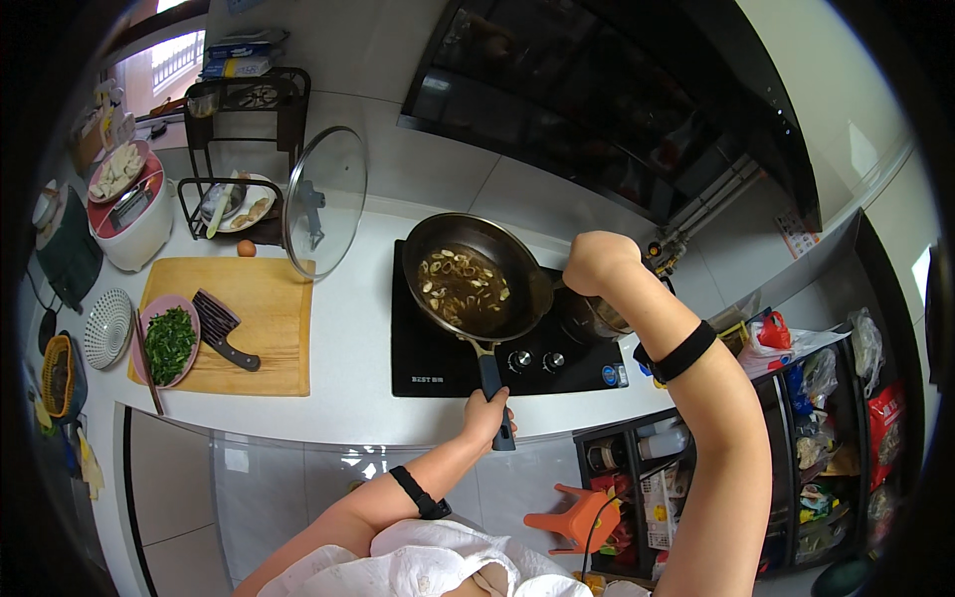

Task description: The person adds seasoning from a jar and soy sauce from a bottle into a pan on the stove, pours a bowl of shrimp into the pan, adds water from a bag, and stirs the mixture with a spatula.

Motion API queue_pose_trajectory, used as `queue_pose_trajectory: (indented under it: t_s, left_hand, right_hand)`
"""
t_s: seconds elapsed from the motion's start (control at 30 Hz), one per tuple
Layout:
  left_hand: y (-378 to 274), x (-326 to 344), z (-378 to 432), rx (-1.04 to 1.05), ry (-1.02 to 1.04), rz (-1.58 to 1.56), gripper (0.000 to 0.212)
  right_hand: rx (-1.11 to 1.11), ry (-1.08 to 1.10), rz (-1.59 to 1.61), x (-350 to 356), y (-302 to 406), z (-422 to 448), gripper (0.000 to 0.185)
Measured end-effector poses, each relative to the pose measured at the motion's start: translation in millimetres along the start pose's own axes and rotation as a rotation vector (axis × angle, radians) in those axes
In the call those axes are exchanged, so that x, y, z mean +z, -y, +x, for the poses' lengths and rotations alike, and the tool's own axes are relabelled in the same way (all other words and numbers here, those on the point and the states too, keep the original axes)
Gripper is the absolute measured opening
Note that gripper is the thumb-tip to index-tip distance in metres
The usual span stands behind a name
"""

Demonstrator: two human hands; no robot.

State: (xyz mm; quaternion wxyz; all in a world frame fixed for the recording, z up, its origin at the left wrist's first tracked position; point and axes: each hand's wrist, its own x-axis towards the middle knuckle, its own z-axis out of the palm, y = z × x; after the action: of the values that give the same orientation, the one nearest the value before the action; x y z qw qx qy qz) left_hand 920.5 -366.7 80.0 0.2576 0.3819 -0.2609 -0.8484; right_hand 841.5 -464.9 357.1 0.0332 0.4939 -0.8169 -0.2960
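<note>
My left hand (487,415) grips the dark handle of a deep frying pan (421,257), which sits over the left side of a black gas hob (418,366). Sliced pale pieces, apparently scallion (455,276), lie in brown liquid in the pan. At the pan's right rim, my right hand (603,263) is closed in a fist around the end of a dark cooking utensil (550,287). Its head rests against the pan's inner wall and is hard to make out. Behind my right forearm a second pot (589,321) is partly hidden.
Left of the hob, a wooden cutting board (276,321) holds a cleaver (224,328) and a pink plate of chopped greens (170,347) with chopsticks (147,366). A glass lid (328,201) stands upright by a black rack (291,112). An egg (247,248) lies nearby. An orange stool (574,520) stands below.
</note>
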Motion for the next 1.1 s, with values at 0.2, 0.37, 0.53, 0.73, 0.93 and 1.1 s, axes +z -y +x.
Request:
queue_pose_trajectory:
  t_s: [0.2, 0.37, 0.53, 0.73, 0.93, 1.1]
  left_hand:
    - [-4.3, 0.2, -4.4, -0.011, 0.001, -0.003, 0.028]
    - [-1.5, -2.2, -0.4, 0.0, -0.006, 0.003, 0.028]
    - [-3.1, -1.8, -2.4, 0.002, -0.007, 0.006, 0.029]
    - [-2.6, -1.9, -2.4, 0.022, 0.013, 0.02, 0.03]
    - [-1.3, -2.1, -1.1, 0.003, 0.002, 0.005, 0.028]
    - [0.6, -3.2, 1.3, 0.002, 0.011, 0.005, 0.027]
  right_hand:
    - [-0.078, 0.068, 0.061, 28.8, 5.8, 11.9, 0.03]
    - [-0.126, -0.005, 0.165, 34.2, -1.3, 10.2, 0.03]
    - [-0.398, -0.393, -0.042, 38.7, -28.0, 7.0, 0.019]
    - [-0.488, -0.571, -0.304, 20.3, -59.6, -3.5, 0.029]
    - [-0.541, -0.646, -0.402, 22.0, -65.1, 0.7, 0.027]
    - [-0.533, -0.638, -0.419, 22.4, -61.6, -2.1, 0.026]
